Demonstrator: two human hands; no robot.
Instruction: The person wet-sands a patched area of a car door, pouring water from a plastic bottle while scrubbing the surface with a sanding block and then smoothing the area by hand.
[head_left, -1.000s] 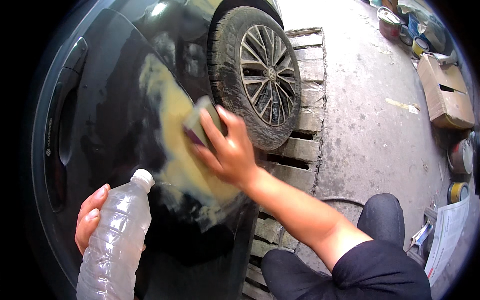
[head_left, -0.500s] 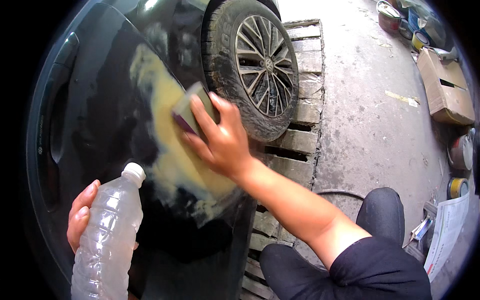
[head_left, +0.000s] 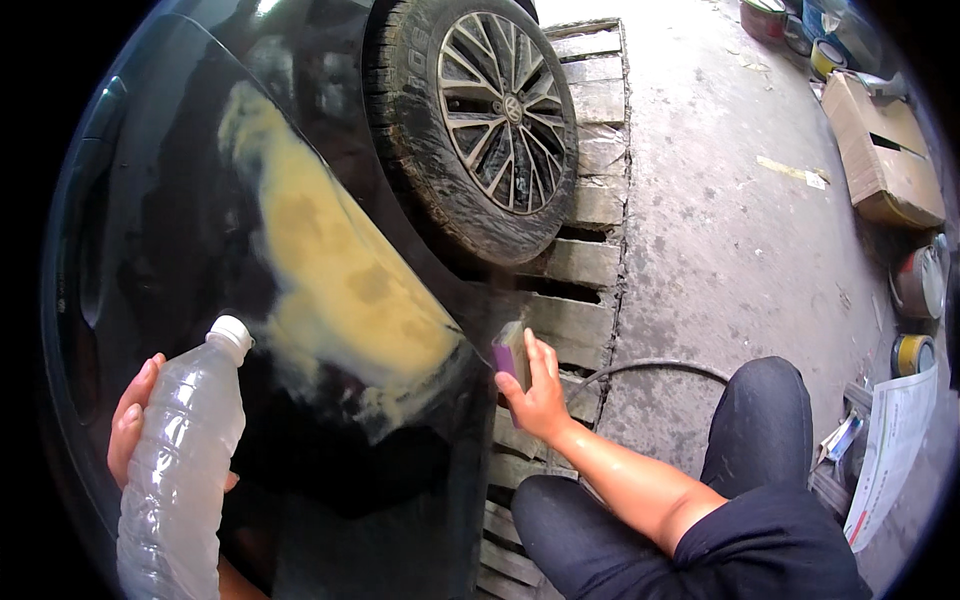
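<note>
My left hand [head_left: 133, 420] is wrapped around a clear ribbed plastic bottle [head_left: 180, 460] with a white cap, tilted in front of the dark car. The bottle hides most of that hand's fingers. My right hand [head_left: 538, 395] grips a sanding block [head_left: 514, 352] with a purple side, held off the car near its lower edge. On the black car panel [head_left: 190, 180] spreads a patch of yellowish body filler [head_left: 335, 270] with smeared, whitish edges and darker damp-looking spots. The patch is now uncovered.
A dusty car wheel [head_left: 480, 120] stands beyond the patch, next to a slatted concrete floor grate [head_left: 590, 200]. A dark hose [head_left: 660, 362] curves near my knee. To the right lie a cardboard box [head_left: 880, 150], several cans and a printed sheet [head_left: 890, 460].
My right hand has come off the filler with the sanding block, moving right and toward me. The bottle in my left hand has shifted slightly left as the view moved.
</note>
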